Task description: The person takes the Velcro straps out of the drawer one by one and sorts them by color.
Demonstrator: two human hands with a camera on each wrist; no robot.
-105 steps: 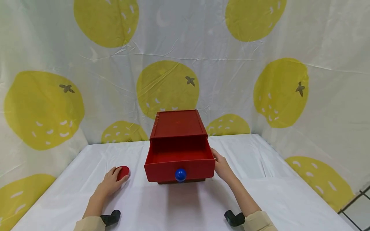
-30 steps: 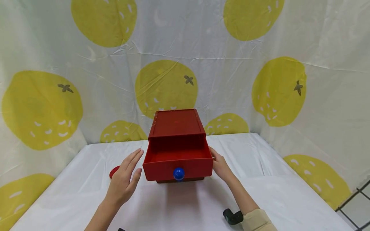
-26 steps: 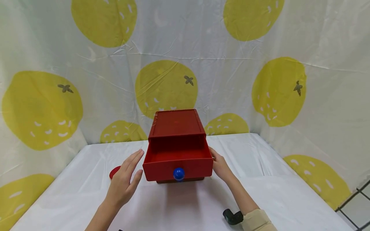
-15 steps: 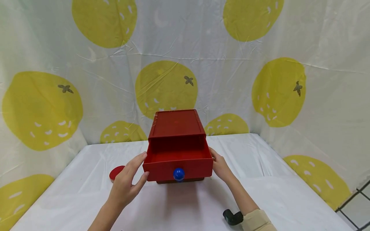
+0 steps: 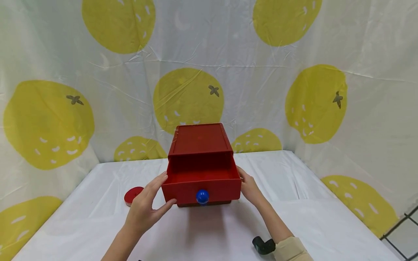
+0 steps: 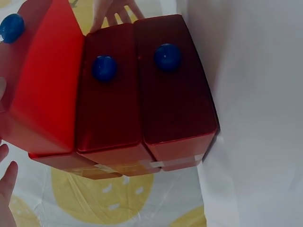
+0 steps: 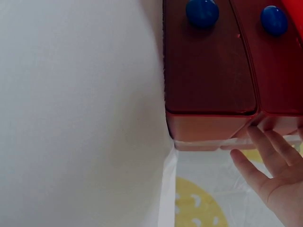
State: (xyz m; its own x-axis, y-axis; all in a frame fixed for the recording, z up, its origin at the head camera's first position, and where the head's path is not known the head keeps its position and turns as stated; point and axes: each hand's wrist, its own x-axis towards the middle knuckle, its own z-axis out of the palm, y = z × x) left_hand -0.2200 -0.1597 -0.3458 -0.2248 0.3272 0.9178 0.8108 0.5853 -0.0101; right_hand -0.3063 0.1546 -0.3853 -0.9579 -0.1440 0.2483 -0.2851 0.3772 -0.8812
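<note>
A red drawer chest (image 5: 200,137) stands mid-table. Its top drawer (image 5: 183,192) is pulled out, with a blue ball knob (image 5: 202,197) on the front. The left wrist view shows two lower drawers (image 6: 111,113), pushed in, each with its own blue knob. My left hand (image 5: 143,206) is at the pulled-out drawer's left front corner, fingers along the side and thumb by the front face. My right hand (image 5: 250,187) rests its extended fingers against the chest's right side; in the right wrist view these fingers (image 7: 270,151) are spread. Nothing shows inside the drawer's visible part.
A flat round red disc (image 5: 132,195) lies on the white-covered table (image 5: 88,232), left of the chest and just beyond my left hand. A pale curtain (image 5: 254,101) with yellow fruit prints hangs behind. A black wrist device (image 5: 262,245) sits by my right sleeve.
My left hand has left the red disc and moved right to the drawer's front corner, its thumb shifting onto the front. The right hand and drawer look still.
</note>
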